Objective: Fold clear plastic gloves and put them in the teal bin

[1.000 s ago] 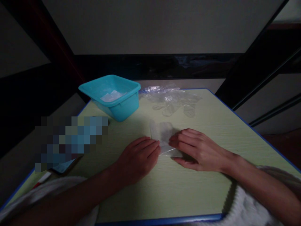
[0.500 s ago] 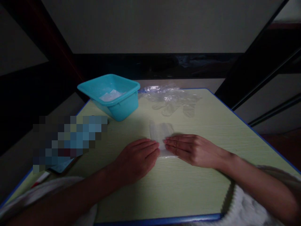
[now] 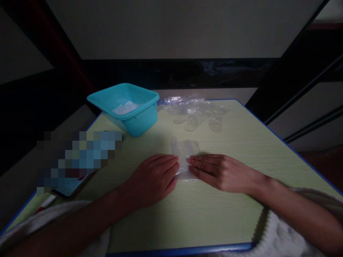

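Note:
A folded, see-through disposable plastic glove lies flat on the table between my two hands. From the left, my left hand reaches in with its fingers stretched out together, the tips resting on the glove's left edge and the thumb lower down. My right hand lies over the glove's right side, fingers straight and flat, tips pointing left. A narrow strip of plastic shows between the fingertips, with a shiny crease near the left ones. The parts under the fingers are hidden.
Behind the hands, a loose heap of clear plastic gloves spreads at the table's far edge. A turquoise basin holding whitish folded pieces stands back left. A partly blurred phone-like device and a red-and-white pen-like item lie left on the blue-edged table.
My left fingertips have drawn back slightly to the left, uncovering a little more plastic and a crease. My right hand has barely moved. The basin and glove heap are unchanged.

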The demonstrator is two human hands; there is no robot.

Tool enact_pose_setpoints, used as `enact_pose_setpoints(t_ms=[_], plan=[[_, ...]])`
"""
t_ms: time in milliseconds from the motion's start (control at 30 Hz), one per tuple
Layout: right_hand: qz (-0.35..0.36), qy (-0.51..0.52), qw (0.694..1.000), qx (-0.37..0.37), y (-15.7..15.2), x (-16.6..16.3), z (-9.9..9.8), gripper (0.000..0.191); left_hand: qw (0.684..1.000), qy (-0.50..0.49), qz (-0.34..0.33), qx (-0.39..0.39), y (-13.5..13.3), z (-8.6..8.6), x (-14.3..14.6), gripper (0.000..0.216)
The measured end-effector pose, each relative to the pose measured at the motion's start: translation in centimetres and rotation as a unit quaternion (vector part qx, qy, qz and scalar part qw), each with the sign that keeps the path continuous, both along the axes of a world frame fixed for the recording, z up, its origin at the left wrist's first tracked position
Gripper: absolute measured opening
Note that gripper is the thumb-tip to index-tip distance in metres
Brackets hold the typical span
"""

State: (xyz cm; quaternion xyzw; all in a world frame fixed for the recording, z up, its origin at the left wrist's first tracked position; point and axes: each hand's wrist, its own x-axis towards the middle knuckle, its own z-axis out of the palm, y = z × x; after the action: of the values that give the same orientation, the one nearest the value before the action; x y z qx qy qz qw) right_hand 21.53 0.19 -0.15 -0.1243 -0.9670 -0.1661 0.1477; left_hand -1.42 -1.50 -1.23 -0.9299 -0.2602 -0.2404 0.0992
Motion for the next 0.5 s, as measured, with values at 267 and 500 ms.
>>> enact_pose_setpoints(t_ms=[267,500], plan=[[-0.022,0.029,0.995,-0.089,0.15,0.03,0.09,0.029,0.995,-0.065,0.007,-0.071,0.1,-0.28,-0.2,0.018],[-0.067,0.033,0.975,-0.209,0.01,0.18,0.73,0.036,0.976,-0.129,0.06,-0.162,0.52,-0.45,0.13,0.017]])
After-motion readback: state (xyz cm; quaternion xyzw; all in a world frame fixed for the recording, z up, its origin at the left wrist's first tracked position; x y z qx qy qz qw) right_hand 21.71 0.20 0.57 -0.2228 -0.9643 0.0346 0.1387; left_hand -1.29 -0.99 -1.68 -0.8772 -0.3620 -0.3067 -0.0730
